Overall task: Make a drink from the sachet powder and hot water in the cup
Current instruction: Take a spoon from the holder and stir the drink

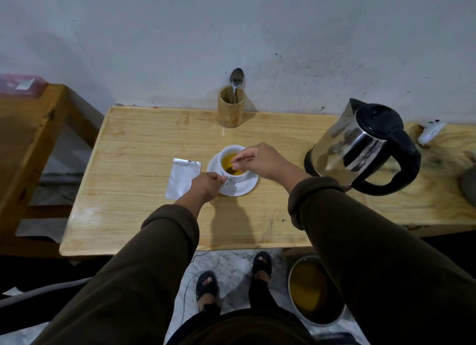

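A white cup (224,156) stands on a white saucer (242,186) in the middle of the wooden table (144,164). Yellow-orange liquid fills the cup. My right hand (262,160) hovers over the cup and pinches a spoon (233,167) whose bowl dips into the liquid. My left hand (207,183) grips the cup's handle at the front left. A silver sachet (181,177) lies flat on the table just left of the saucer.
A steel electric kettle (360,146) with a black handle stands at the right. A wooden holder (231,110) with another spoon (236,80) sits against the wall. A metal pot (315,290) sits on the floor below the table's front edge.
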`<action>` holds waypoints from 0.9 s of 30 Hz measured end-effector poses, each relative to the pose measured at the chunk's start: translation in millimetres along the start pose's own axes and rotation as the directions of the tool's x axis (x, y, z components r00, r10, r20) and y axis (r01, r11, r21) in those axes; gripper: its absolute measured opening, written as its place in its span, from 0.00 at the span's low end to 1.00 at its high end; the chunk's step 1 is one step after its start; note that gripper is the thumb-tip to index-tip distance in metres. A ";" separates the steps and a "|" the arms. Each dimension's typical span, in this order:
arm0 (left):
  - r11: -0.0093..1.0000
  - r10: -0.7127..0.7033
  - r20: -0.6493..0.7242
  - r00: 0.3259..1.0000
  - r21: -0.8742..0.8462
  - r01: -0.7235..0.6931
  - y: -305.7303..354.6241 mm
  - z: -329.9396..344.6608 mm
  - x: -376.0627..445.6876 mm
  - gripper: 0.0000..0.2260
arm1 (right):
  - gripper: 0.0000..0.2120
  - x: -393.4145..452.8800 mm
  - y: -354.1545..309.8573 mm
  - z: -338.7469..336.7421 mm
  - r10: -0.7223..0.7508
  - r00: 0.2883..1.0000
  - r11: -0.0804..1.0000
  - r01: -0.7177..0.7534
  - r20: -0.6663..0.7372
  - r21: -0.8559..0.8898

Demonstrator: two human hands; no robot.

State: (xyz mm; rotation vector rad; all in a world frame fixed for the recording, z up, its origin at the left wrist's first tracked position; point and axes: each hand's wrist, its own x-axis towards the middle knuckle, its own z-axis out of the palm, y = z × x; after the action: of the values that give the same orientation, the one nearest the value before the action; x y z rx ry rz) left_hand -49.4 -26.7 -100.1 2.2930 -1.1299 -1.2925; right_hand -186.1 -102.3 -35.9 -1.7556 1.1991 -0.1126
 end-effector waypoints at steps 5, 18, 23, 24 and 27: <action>1.000 0.013 -0.013 1.000 0.021 -0.013 0.6 1.2 -0.8 0.20 | 0.11 -13.5 1.1 -1.8 0.121 0.991 0.989 -0.126 0.059 0.081; 0.985 0.091 -0.044 0.995 0.154 -0.083 -4.1 5.0 2.9 0.22 | 0.06 -53.2 24.9 1.9 0.257 0.966 0.962 -0.254 -0.017 0.104; 0.984 0.109 -0.061 0.992 0.151 -0.099 -6.3 8.6 2.4 0.22 | 0.10 -57.7 39.2 13.8 0.327 0.942 0.942 -0.318 -0.074 0.110; 0.984 0.106 -0.064 0.992 0.153 -0.096 -6.5 8.5 2.2 0.22 | 0.10 -57.8 43.2 18.4 0.339 0.937 0.937 -0.329 -0.087 0.116; 0.985 0.105 -0.070 0.992 0.142 -0.094 -6.7 9.1 2.0 0.22 | 0.10 -59.2 52.3 32.1 0.362 0.925 0.930 -0.348 -0.119 0.119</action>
State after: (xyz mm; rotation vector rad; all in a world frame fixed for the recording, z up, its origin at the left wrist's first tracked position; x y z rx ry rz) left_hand -52.9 -22.6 -110.1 2.3281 -1.3277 -1.1104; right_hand -233.6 -39.0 -67.4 -1.4393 1.5706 -0.0761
